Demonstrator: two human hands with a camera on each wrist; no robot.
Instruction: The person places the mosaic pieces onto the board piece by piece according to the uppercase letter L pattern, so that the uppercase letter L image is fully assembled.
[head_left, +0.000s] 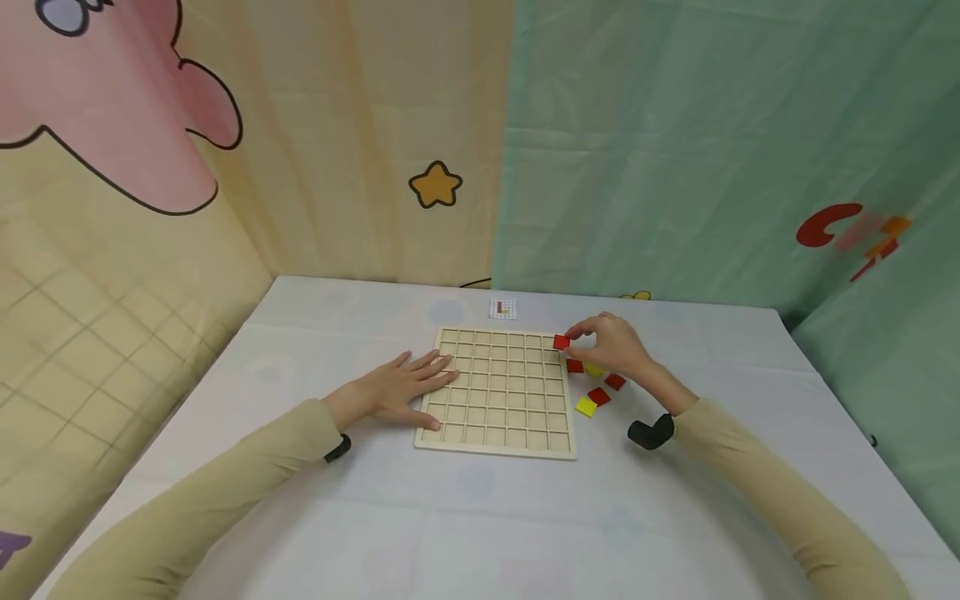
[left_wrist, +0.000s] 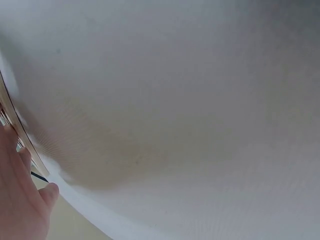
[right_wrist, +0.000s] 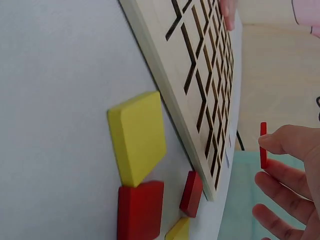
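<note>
Red tile (head_left: 561, 342) — pinched btwn thumb & fingers of the R hand (head_left: 611, 343), just a tile apart — sits by the grid board's (head_left: 498, 392) far R corner, L of that hand; squarish, no clear long axis. L hand (head_left: 393, 387) is farther off, fingers spread wide on the board's L edge, gripping nothing. Other red tiles (head_left: 598, 397) & yellow tiles (head_left: 587, 407) lie nr R hand on tabletop (head_left: 480, 525).

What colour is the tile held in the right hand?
Red: the tile in the right hand shows best in the head view.
</note>
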